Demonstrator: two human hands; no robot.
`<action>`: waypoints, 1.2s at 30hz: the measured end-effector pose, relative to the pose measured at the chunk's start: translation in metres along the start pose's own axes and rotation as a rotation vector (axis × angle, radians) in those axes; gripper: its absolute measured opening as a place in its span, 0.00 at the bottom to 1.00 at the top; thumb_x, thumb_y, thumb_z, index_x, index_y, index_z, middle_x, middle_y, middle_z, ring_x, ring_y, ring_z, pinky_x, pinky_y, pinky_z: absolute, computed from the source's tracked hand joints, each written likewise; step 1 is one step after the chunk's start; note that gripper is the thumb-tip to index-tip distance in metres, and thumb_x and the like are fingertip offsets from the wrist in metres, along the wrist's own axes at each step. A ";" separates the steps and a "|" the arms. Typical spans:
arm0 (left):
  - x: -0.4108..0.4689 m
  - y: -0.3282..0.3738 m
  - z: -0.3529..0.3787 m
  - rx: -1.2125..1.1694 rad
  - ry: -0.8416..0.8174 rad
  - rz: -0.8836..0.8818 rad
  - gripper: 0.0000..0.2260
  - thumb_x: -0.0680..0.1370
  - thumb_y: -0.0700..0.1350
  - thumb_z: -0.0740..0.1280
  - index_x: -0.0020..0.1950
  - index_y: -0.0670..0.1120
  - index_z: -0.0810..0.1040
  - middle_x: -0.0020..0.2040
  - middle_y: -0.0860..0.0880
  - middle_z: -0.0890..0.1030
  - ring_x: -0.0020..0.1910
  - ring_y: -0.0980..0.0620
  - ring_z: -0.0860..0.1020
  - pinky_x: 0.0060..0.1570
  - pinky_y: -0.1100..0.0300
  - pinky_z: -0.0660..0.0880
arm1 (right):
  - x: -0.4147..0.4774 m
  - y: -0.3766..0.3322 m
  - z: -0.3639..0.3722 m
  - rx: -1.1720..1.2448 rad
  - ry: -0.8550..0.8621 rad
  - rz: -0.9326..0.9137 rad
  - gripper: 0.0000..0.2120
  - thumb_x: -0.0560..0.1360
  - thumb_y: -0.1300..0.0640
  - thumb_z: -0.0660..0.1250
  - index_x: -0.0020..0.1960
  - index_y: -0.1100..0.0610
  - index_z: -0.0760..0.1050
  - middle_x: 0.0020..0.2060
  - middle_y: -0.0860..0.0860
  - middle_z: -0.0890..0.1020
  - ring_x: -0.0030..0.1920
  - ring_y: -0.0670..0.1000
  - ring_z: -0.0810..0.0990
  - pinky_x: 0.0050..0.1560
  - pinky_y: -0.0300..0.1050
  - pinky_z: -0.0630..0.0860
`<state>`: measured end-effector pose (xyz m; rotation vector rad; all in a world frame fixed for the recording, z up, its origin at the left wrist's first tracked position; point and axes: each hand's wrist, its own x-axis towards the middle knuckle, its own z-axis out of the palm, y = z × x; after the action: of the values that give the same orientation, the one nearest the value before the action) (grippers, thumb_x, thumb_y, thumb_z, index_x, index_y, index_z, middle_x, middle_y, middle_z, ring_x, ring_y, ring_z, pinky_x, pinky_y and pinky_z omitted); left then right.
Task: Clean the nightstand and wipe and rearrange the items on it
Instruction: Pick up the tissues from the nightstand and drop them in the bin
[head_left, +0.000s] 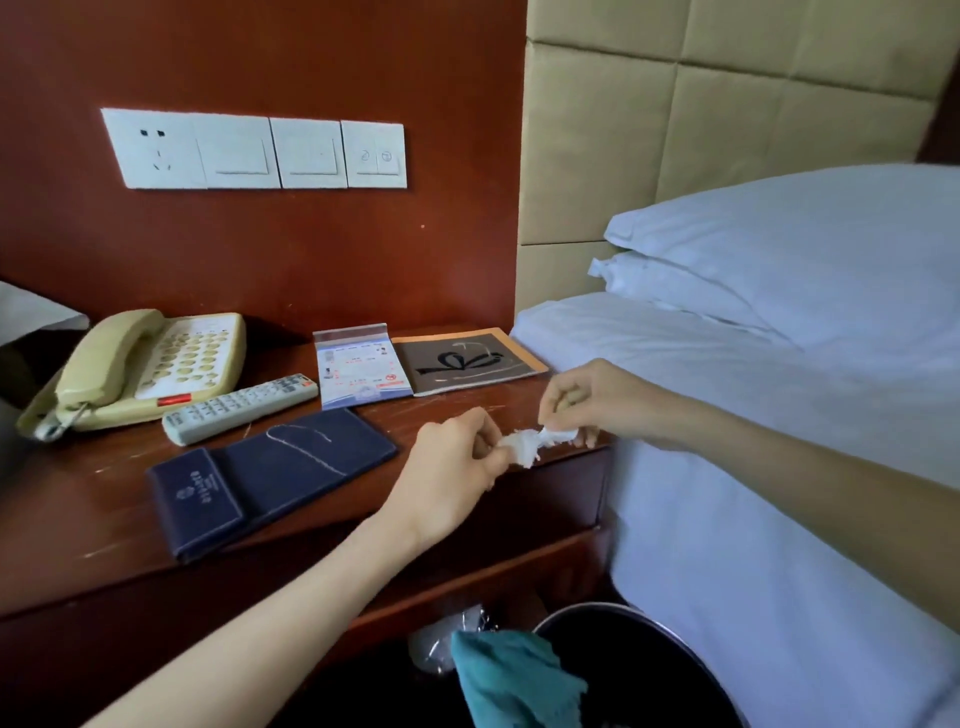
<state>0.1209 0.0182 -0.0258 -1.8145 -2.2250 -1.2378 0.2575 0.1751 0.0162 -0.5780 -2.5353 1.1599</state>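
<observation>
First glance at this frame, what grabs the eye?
Both hands meet over the nightstand's front right edge, the left hand and right hand pinching a small crumpled white tissue between them. Behind them lie a navy folder, a remote and a beige phone. Below, a teal cloth hangs on a dark bin's rim.

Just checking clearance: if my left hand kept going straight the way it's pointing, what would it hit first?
Probably the right hand: the left hand points up-right along the white wad both hold. Depth looks similar.
</observation>
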 end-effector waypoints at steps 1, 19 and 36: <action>-0.007 0.004 0.003 0.021 -0.002 0.024 0.04 0.75 0.45 0.67 0.42 0.46 0.75 0.30 0.50 0.80 0.33 0.53 0.78 0.39 0.58 0.74 | -0.009 0.005 -0.001 -0.002 -0.025 0.021 0.02 0.72 0.66 0.68 0.42 0.62 0.79 0.28 0.46 0.81 0.29 0.46 0.77 0.31 0.38 0.74; -0.108 0.006 0.121 -0.147 -0.593 -0.151 0.04 0.75 0.38 0.65 0.48 0.42 0.78 0.37 0.48 0.80 0.32 0.53 0.78 0.33 0.66 0.73 | -0.090 0.115 0.072 -0.292 -0.476 0.406 0.06 0.71 0.67 0.67 0.44 0.57 0.78 0.40 0.56 0.80 0.35 0.49 0.79 0.33 0.38 0.78; -0.111 -0.017 0.102 -0.064 -0.404 -0.192 0.07 0.76 0.42 0.64 0.53 0.45 0.79 0.48 0.49 0.82 0.46 0.53 0.79 0.46 0.62 0.78 | -0.091 0.124 0.094 -0.432 -0.398 0.313 0.14 0.71 0.59 0.71 0.56 0.56 0.78 0.55 0.53 0.81 0.49 0.50 0.80 0.49 0.42 0.76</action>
<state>0.1887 -0.0146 -0.1576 -2.0743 -2.6512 -1.0521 0.3267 0.1446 -0.1469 -0.9573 -3.1609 0.8827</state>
